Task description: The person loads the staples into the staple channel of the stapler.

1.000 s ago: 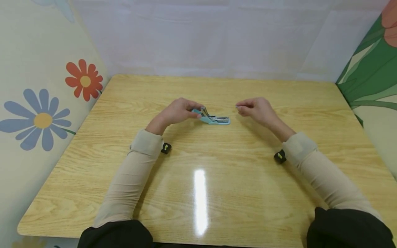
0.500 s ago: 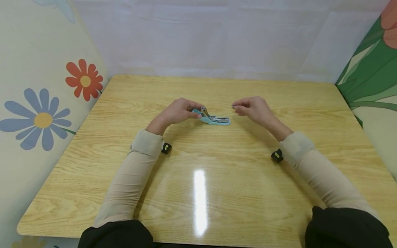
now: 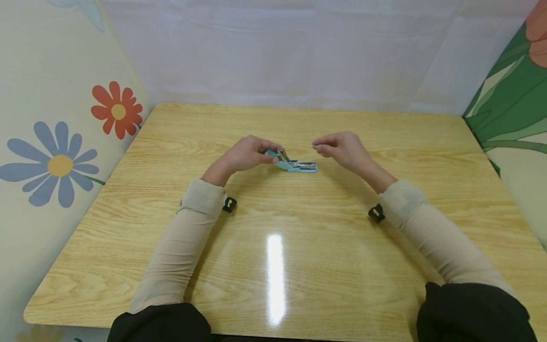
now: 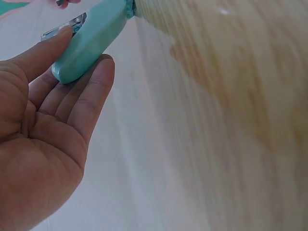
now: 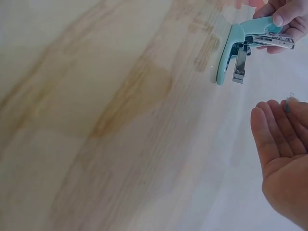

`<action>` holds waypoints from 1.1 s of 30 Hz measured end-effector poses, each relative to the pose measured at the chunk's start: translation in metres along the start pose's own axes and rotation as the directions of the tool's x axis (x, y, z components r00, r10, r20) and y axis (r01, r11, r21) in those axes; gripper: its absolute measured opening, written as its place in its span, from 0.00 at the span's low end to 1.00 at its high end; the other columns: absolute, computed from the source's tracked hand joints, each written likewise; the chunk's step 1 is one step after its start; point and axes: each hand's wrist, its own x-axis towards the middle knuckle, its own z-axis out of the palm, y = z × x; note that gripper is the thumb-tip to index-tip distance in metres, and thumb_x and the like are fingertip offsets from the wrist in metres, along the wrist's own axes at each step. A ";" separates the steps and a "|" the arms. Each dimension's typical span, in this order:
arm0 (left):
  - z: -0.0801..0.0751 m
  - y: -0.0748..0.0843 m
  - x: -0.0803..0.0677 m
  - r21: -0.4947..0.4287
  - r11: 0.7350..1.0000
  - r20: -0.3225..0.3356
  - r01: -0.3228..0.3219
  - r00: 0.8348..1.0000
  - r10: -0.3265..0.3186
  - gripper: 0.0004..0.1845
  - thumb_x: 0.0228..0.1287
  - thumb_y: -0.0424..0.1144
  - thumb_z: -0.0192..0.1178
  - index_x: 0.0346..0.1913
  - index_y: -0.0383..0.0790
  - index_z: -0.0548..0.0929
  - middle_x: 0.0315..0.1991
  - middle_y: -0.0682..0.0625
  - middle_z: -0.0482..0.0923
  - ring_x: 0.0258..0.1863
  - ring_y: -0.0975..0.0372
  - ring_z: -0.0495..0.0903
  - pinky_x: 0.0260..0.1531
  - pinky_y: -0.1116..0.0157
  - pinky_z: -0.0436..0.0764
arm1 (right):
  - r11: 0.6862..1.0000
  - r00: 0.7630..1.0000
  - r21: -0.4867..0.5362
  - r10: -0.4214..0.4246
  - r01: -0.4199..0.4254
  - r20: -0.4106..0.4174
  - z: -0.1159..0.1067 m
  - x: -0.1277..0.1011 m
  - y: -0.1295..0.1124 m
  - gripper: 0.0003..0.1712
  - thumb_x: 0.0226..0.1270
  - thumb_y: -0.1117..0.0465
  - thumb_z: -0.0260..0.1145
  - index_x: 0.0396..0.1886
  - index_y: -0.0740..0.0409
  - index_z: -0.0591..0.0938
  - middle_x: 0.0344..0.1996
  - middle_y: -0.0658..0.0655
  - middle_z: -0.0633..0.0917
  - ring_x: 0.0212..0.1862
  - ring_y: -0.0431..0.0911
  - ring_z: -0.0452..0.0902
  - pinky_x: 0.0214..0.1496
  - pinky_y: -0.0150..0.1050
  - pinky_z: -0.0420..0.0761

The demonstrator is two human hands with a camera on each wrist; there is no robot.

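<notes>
Holding teal stapler (image 3: 295,164), left hand (image 3: 245,153); right hand (image 3: 339,147) near, pinching staples (image 5: 288,103)

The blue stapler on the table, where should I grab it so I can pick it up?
Probably best by the rounded back end of the stapler, coming from the left. That end is smooth plastic and lifted off the table, and the left hand already pinches it there. The other end lies open with bare metal parts showing, so fingers are better kept away from it.
</notes>
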 end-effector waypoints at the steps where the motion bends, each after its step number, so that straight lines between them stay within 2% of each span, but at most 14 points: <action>1: 0.000 0.000 0.000 0.001 1.000 0.000 -0.001 1.000 0.001 0.23 0.68 0.47 0.62 0.65 0.52 0.78 0.63 0.53 0.79 0.68 0.59 0.71 0.65 0.53 0.71 | 1.000 1.000 -0.005 -0.001 0.001 0.000 0.001 0.000 -0.001 0.16 0.73 0.54 0.61 0.55 0.51 0.85 0.51 0.56 0.87 0.48 0.51 0.86 0.50 0.47 0.84; 9: 0.000 -0.002 0.000 0.009 1.000 0.008 -0.003 1.000 0.003 0.24 0.68 0.48 0.62 0.65 0.52 0.77 0.64 0.53 0.78 0.68 0.58 0.70 0.65 0.53 0.71 | 0.999 1.000 -0.043 0.002 -0.002 -0.002 0.006 0.003 -0.003 0.16 0.73 0.53 0.61 0.55 0.50 0.85 0.52 0.55 0.87 0.49 0.48 0.85 0.48 0.44 0.83; 15: -0.001 -0.001 0.001 0.011 1.000 0.008 -0.004 1.000 0.004 0.25 0.67 0.48 0.63 0.66 0.50 0.76 0.62 0.52 0.79 0.66 0.59 0.72 0.64 0.53 0.72 | 0.999 1.000 -0.044 -0.005 0.005 0.007 0.010 0.004 -0.004 0.15 0.73 0.53 0.61 0.54 0.49 0.85 0.53 0.54 0.86 0.53 0.46 0.83 0.52 0.44 0.82; 18: 0.000 -0.002 0.001 0.020 1.000 0.005 -0.004 1.000 0.004 0.25 0.67 0.48 0.63 0.66 0.50 0.77 0.57 0.51 0.83 0.57 0.63 0.75 0.59 0.56 0.73 | 0.999 1.000 -0.050 0.001 0.000 0.020 0.012 0.003 -0.003 0.15 0.73 0.53 0.61 0.54 0.49 0.85 0.54 0.54 0.86 0.55 0.46 0.82 0.54 0.44 0.81; 20: 0.000 -0.002 0.001 0.027 1.000 0.004 -0.003 1.000 0.003 0.25 0.67 0.48 0.63 0.66 0.51 0.77 0.48 0.48 0.86 0.41 0.62 0.76 0.53 0.59 0.73 | 0.998 1.000 -0.058 0.003 -0.001 0.028 0.013 0.003 -0.002 0.15 0.73 0.53 0.61 0.54 0.50 0.86 0.54 0.54 0.86 0.56 0.47 0.81 0.55 0.44 0.81; 23: 0.000 -0.002 0.001 0.039 0.999 0.001 -0.003 1.000 0.003 0.24 0.67 0.48 0.63 0.66 0.52 0.77 0.33 0.43 0.85 0.25 0.62 0.63 0.44 0.61 0.70 | 0.997 0.999 -0.078 -0.001 0.004 0.035 0.015 0.004 -0.001 0.15 0.72 0.53 0.62 0.53 0.50 0.86 0.52 0.54 0.87 0.56 0.47 0.82 0.55 0.44 0.81; 25: -0.001 -0.001 0.000 0.041 0.999 0.002 -0.004 1.000 0.004 0.25 0.67 0.48 0.63 0.66 0.52 0.77 0.28 0.41 0.82 0.21 0.61 0.55 0.42 0.61 0.68 | 0.996 0.999 -0.085 -0.006 0.009 0.042 0.016 0.004 -0.001 0.15 0.72 0.53 0.63 0.53 0.51 0.86 0.52 0.54 0.87 0.56 0.48 0.82 0.54 0.44 0.81; 30: -0.001 0.000 0.000 0.044 0.999 0.007 -0.004 1.000 0.004 0.25 0.67 0.48 0.62 0.66 0.51 0.76 0.30 0.44 0.84 0.20 0.62 0.55 0.41 0.61 0.68 | 0.995 0.998 -0.095 0.018 -0.012 0.061 0.018 0.003 -0.001 0.14 0.71 0.53 0.63 0.52 0.50 0.86 0.53 0.54 0.86 0.55 0.47 0.82 0.50 0.42 0.80; 33: -0.001 0.000 0.000 0.047 0.999 0.006 -0.003 1.000 0.003 0.25 0.67 0.48 0.62 0.66 0.50 0.76 0.25 0.42 0.80 0.19 0.62 0.52 0.38 0.61 0.68 | 0.994 0.997 -0.106 0.037 -0.030 0.070 0.018 0.003 -0.002 0.14 0.71 0.53 0.63 0.51 0.50 0.87 0.54 0.54 0.86 0.56 0.47 0.81 0.49 0.42 0.80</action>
